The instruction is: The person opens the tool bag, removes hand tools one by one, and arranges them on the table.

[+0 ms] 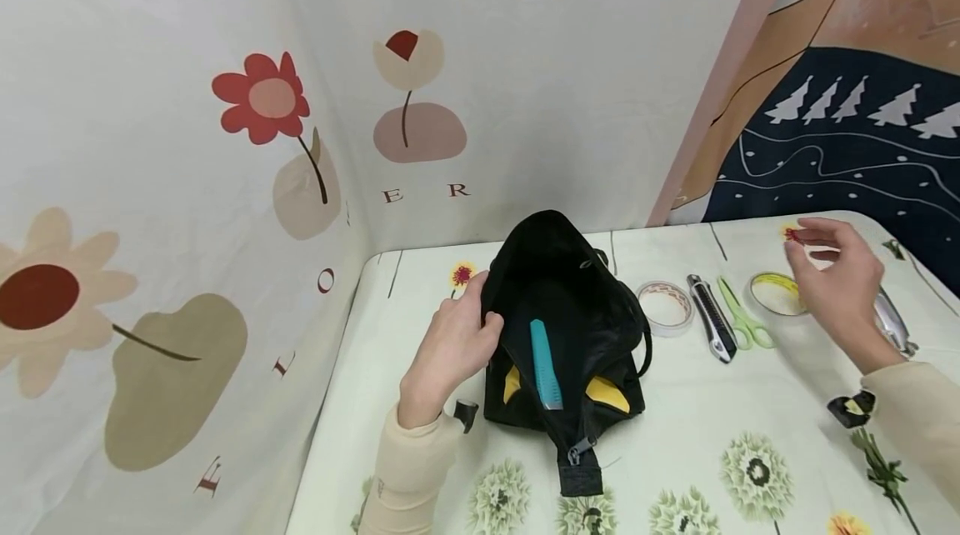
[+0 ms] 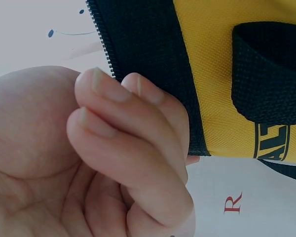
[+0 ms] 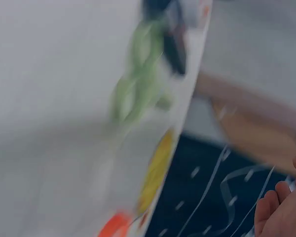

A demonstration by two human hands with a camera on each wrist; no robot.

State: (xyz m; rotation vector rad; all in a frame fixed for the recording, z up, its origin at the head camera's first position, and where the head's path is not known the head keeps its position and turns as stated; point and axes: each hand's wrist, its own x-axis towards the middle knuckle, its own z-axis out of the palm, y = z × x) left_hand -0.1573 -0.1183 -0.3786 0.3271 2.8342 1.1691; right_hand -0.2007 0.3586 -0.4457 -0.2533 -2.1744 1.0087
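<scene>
A black tool bag (image 1: 540, 285) with yellow panels stands wide open on the table, its zipper end hanging toward me. My left hand (image 1: 450, 347) pinches the left edge of its mouth. In the left wrist view, curled fingers (image 2: 138, 128) grip the zippered black border beside a yellow panel (image 2: 212, 74). A long teal piece (image 1: 545, 364) with a ridged end lies in the bag opening. My right hand (image 1: 843, 285) hovers above the table's right side with fingers loosely bent, holding nothing. It is nearest to a yellow tape roll (image 1: 776, 293).
Right of the bag lie a pale tape roll (image 1: 665, 307), a black and silver utility knife (image 1: 712, 318) and green scissors (image 1: 742, 320). A silver tool (image 1: 892, 322) is partly hidden behind the right wrist. A printed cloth wall (image 1: 525, 143) rises behind the table.
</scene>
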